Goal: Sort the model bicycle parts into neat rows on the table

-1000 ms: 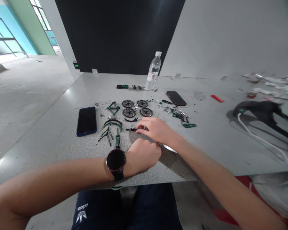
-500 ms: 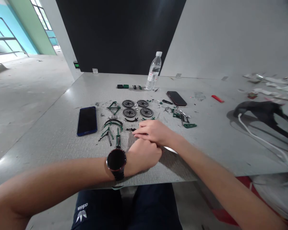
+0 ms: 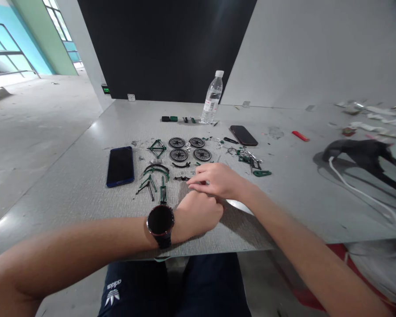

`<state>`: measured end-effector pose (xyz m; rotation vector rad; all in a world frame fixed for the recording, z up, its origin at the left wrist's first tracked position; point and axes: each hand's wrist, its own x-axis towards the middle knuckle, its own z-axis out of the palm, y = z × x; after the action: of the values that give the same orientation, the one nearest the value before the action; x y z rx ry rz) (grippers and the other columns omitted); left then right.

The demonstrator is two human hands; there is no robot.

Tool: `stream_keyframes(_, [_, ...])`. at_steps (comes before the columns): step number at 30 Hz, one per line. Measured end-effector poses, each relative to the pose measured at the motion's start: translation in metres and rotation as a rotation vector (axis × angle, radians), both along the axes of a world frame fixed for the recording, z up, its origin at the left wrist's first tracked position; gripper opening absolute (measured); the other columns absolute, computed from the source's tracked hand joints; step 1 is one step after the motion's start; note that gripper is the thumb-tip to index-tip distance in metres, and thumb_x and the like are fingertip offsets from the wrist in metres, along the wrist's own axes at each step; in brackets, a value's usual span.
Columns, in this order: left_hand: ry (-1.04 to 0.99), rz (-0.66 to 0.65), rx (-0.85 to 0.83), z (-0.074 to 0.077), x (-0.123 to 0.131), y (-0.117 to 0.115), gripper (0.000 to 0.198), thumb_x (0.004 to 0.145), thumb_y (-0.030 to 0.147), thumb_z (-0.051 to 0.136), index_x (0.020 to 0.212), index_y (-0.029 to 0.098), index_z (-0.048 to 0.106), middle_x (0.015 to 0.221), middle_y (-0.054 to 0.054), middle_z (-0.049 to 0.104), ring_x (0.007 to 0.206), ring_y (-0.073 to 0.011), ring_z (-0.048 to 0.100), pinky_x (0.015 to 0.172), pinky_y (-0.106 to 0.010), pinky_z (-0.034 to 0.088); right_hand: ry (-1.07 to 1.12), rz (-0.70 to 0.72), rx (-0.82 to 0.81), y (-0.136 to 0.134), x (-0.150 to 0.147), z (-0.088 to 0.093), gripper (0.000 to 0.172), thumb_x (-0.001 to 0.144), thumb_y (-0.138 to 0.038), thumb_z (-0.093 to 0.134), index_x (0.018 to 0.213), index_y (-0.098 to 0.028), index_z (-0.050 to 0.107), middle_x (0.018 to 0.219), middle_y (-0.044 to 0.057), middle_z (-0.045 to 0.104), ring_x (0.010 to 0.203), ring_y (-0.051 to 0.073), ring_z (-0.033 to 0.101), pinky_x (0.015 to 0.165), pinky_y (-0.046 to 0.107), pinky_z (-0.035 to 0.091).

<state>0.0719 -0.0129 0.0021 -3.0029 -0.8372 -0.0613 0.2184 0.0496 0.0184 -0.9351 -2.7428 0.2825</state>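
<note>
My left hand rests on the near part of the table, closed in a loose fist. Its fingers are turned under, so anything inside is hidden. Just above it, my right hand lies palm down with its fingers apart, its wrist close to the left knuckles. Those fingertips are near a small black bicycle-model part and partly cover green pieces. Beyond are several spoked toy wheels. To the left lie a green frame, curved mudguards and forks. A green fork piece sits by the watch.
A blue-edged phone lies at the left, another phone at the right. Behind stands a water bottle. Rightward are loose small parts, a green piece, a red cutter and a black stand with a white cable.
My right hand has drawn back slightly to the right, uncovering more of the small black part. The left hand and the laid-out pieces keep their places.
</note>
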Motion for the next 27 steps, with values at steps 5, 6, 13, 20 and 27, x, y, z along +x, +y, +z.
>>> stream_keyframes(5, [-0.006, -0.002, -0.004, -0.003, 0.000, 0.002, 0.023, 0.096, 0.007, 0.050, 0.098, 0.010, 0.073, 0.090, -0.015, 0.076, 0.076, -0.0239, 0.069, 0.066, -0.031, 0.044, -0.015, -0.017, -0.031, 0.001, 0.008, 0.005, 0.026, 0.099, -0.036, 0.058, 0.096, -0.028, 0.083, 0.085, 0.003, 0.073, 0.077, 0.016, 0.062, 0.065, 0.029, 0.039])
stream_keyframes(6, [-0.004, -0.002, -0.006, -0.003, 0.000, 0.002, 0.024, 0.096, 0.008, 0.050, 0.098, 0.010, 0.073, 0.090, -0.014, 0.076, 0.076, -0.0240, 0.069, 0.065, -0.031, 0.044, -0.019, -0.020, -0.041, 0.001, 0.009, 0.005, 0.026, 0.099, -0.036, 0.058, 0.096, -0.029, 0.083, 0.085, 0.002, 0.073, 0.077, 0.017, 0.062, 0.065, 0.029, 0.039])
stream_keyframes(13, [0.021, -0.009, 0.001, -0.002, 0.001, 0.003, 0.029, 0.095, 0.006, 0.046, 0.100, 0.011, 0.074, 0.093, -0.015, 0.076, 0.076, -0.0222, 0.068, 0.065, -0.031, 0.045, -0.016, -0.031, -0.057, 0.000, 0.008, 0.005, 0.029, 0.100, -0.040, 0.056, 0.096, -0.030, 0.083, 0.084, 0.002, 0.074, 0.077, 0.017, 0.062, 0.064, 0.030, 0.039])
stream_keyframes(20, [0.039, -0.004, 0.019, -0.002, 0.004, 0.001, 0.030, 0.093, 0.004, 0.046, 0.099, 0.010, 0.074, 0.092, -0.014, 0.075, 0.078, -0.0247, 0.069, 0.063, -0.035, 0.046, -0.028, -0.031, -0.053, 0.001, 0.007, 0.005, 0.029, 0.100, -0.039, 0.055, 0.098, -0.030, 0.083, 0.085, 0.003, 0.074, 0.078, 0.017, 0.063, 0.063, 0.030, 0.039])
stream_keyframes(27, [0.104, 0.169, 0.004, 0.050, -0.029, 0.000, 0.026, 0.092, 0.003, 0.052, 0.103, 0.015, 0.073, 0.071, -0.004, 0.067, 0.057, -0.0165, 0.061, 0.052, -0.026, 0.039, -0.061, -0.032, -0.058, -0.002, 0.005, 0.007, 0.024, 0.097, -0.026, 0.058, 0.090, -0.026, 0.080, 0.080, 0.003, 0.071, 0.073, 0.017, 0.059, 0.060, 0.029, 0.036])
